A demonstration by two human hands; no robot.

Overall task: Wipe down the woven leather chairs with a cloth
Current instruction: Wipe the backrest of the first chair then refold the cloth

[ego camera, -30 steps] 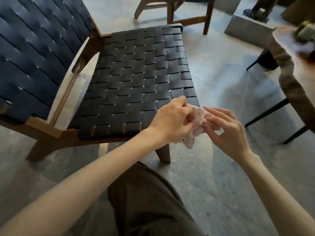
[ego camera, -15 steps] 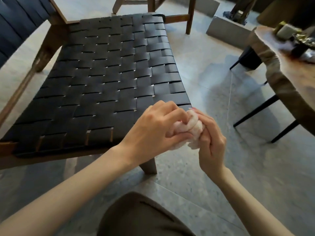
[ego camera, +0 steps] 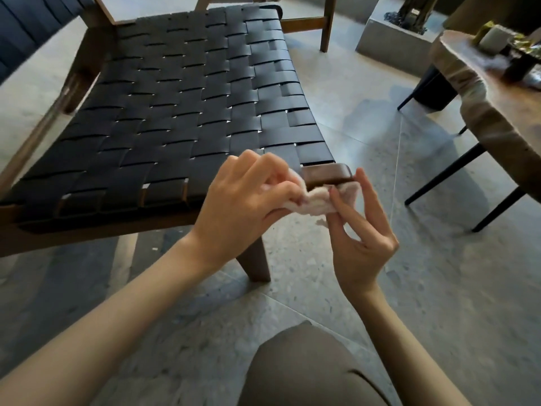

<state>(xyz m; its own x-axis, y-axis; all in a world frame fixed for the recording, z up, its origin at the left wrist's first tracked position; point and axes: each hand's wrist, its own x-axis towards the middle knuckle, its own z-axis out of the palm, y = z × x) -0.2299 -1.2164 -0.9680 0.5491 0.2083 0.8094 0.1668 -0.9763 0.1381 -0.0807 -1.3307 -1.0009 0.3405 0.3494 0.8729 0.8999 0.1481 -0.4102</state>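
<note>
Crumpled pale pink cloth (ego camera: 314, 202) at frame centre, bunched between left hand (ego camera: 243, 200), fingers curled round one end, and right hand (ego camera: 361, 232), pinching the other end; just beside black woven leather chair (ego camera: 175, 112), at its front wooden corner.

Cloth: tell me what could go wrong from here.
1. The cloth is bunched into a small wad between the left hand and right hand; wiped like that, it may skip straps of the woven seat.
2. A loose frayed bit hangs below it and could snag in the gaps between straps.
3. The right hand's grip looks like a light pinch, so the cloth might slip.
</note>
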